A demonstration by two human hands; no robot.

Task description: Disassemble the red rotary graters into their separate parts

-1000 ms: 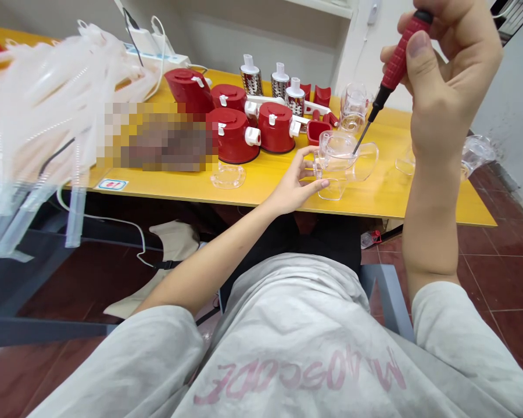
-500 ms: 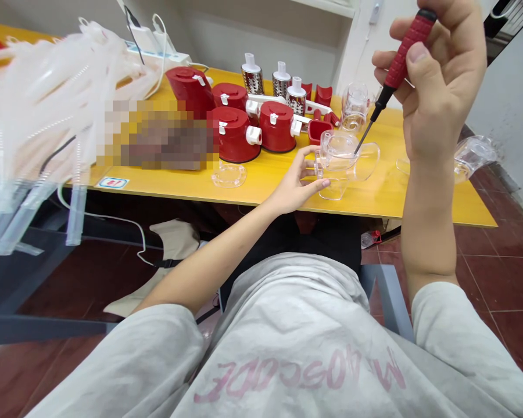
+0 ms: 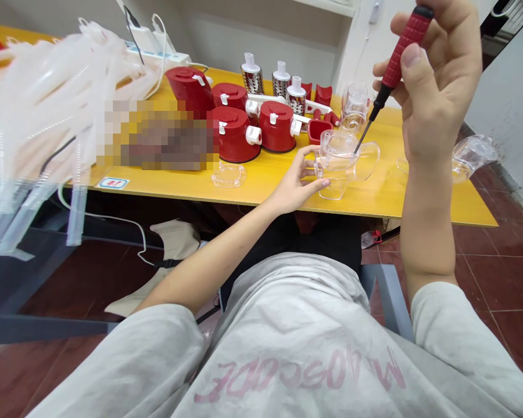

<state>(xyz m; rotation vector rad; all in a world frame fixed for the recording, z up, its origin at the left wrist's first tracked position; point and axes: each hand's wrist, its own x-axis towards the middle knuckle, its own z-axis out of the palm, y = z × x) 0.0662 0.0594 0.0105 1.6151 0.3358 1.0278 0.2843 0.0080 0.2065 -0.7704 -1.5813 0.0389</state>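
My right hand (image 3: pixel 440 87) is closed around the red grip of a screwdriver (image 3: pixel 405 52), raised above the table's right part. The screwdriver's thin metal shaft slants down to the left, its tip at a clear plastic housing (image 3: pixel 340 165); whether it meets a screw I cannot make out. My left hand (image 3: pixel 298 186) grips that housing by its left end, thumb in front and fingers behind. The housing stands on the yellow table (image 3: pixel 274 177) near the front edge. A flat clear plastic ring (image 3: pixel 229 175) lies to the left of my left hand.
Several red canisters (image 3: pixel 235 136) with white fittings stand behind my left hand. Behind them are metal grater drums (image 3: pixel 296 96). Other clear housings stand at the back (image 3: pixel 354 107) and at the right edge (image 3: pixel 473 157). Plastic bags (image 3: pixel 47 116) cover the left side, beside a power strip (image 3: pixel 169 57).
My right hand and the screwdriver's handle have shifted slightly to the left, and the fingers have turned a little around the grip. My left hand and the clear housing stay in place.
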